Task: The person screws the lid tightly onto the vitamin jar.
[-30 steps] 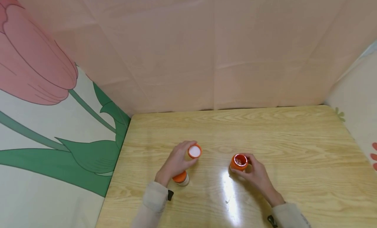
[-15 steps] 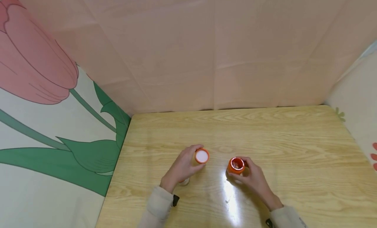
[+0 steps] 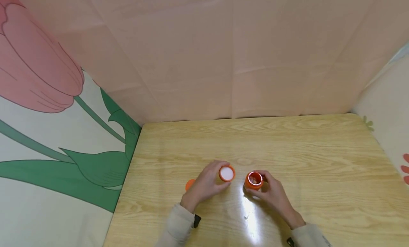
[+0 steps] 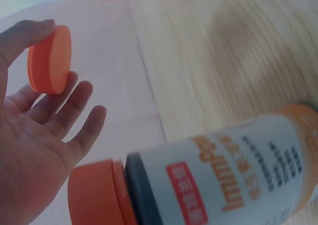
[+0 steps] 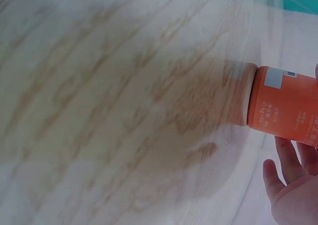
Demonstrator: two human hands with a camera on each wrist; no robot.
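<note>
In the head view my left hand pinches an orange screw cap by its rim, its white inner face turned up. In the left wrist view the same cap sits between thumb and fingers. A short gap to the right, my right hand grips an orange pill bottle around its side. This bottle stands uncapped on the table, its mouth facing up, with small contents inside that are hard to make out. The right wrist view shows the bottle's orange printed side and its base on the table.
A second, capped bottle stands behind my left wrist; only its orange lid shows in the head view. Its white label is close up in the left wrist view. The wooden table meets a pink backdrop at the back.
My left hand has moved right and slightly nearer with the cap, closing on the bottle. My right hand has shifted slightly left with the uncapped bottle.
</note>
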